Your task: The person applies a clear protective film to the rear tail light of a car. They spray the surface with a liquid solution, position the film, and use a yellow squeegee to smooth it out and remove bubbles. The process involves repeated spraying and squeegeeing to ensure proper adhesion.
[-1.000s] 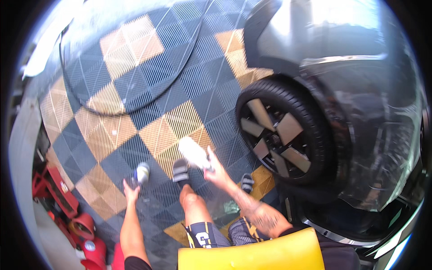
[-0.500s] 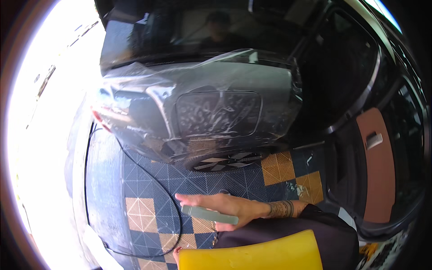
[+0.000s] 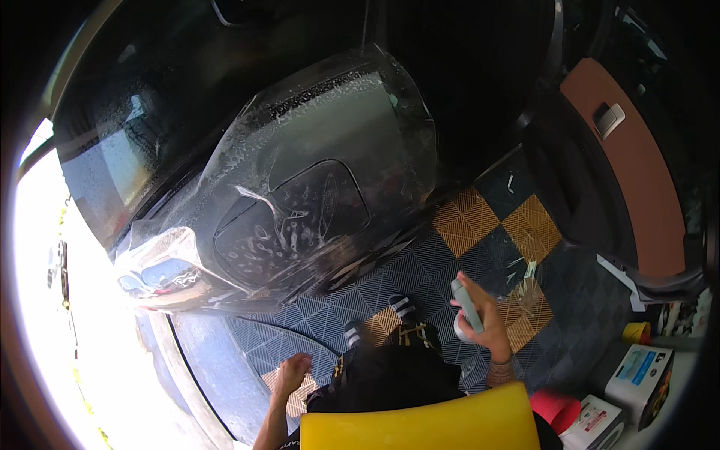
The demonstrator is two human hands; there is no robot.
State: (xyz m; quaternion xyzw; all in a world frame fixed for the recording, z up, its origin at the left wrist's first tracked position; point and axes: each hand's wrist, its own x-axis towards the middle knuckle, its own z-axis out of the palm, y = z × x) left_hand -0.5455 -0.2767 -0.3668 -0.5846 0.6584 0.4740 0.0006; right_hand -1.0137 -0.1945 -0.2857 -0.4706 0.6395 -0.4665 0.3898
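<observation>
My right hand (image 3: 484, 322) grips a grey-green object (image 3: 466, 304) with a rounded white part (image 3: 461, 330) below, perhaps a spray bottle. My left hand (image 3: 294, 371) is low at centre-left, fingers curled; what it holds, if anything, is hidden. In front of me, wrinkled transparent film (image 3: 360, 120) with bubbles and droplets lies over a dark car's rear side panel, around the fuel-flap outline (image 3: 292, 202). Both hands are below the panel, apart from it. A yellow curved slab (image 3: 416, 424) crosses the bottom of the view.
An open car door (image 3: 615, 150) with brown trim is at right. White containers (image 3: 630, 382), a red bucket (image 3: 555, 412) and a small yellow item (image 3: 636, 332) are lower right. A black hose (image 3: 285, 328) lies on the checkered floor (image 3: 465, 217); bright light comes from the left.
My view has swung from the wheel and floor to face the panel. My right hand has moved rightward since half a second ago, still gripping; my left hand has come further into view.
</observation>
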